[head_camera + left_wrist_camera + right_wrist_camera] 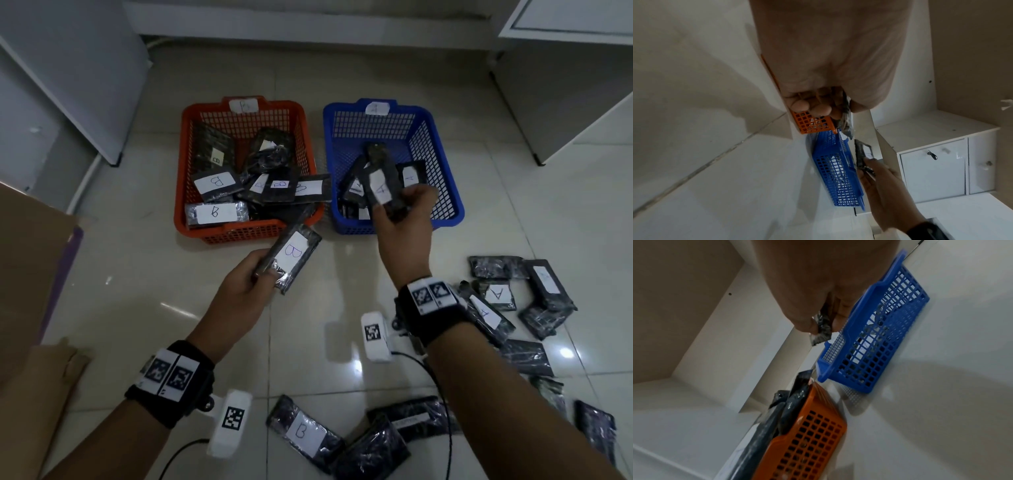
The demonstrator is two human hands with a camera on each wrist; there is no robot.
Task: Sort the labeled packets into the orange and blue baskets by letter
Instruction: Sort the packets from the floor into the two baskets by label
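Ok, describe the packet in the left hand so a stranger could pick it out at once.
Find the orange basket on the tiled floor, to the left of the blue basket. Just in front of its near right corner, the left hand holds a dark wrapped packet above the floor. Its white label reads B, unlike the A packet held by the right hand.

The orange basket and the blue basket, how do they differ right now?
The orange basket bears a B tag and holds B packets, heaped to its rim; the blue basket bears an A tag and holds fewer packets, marked A. Orange sits left, blue right. Both are mesh plastic, on the floor.
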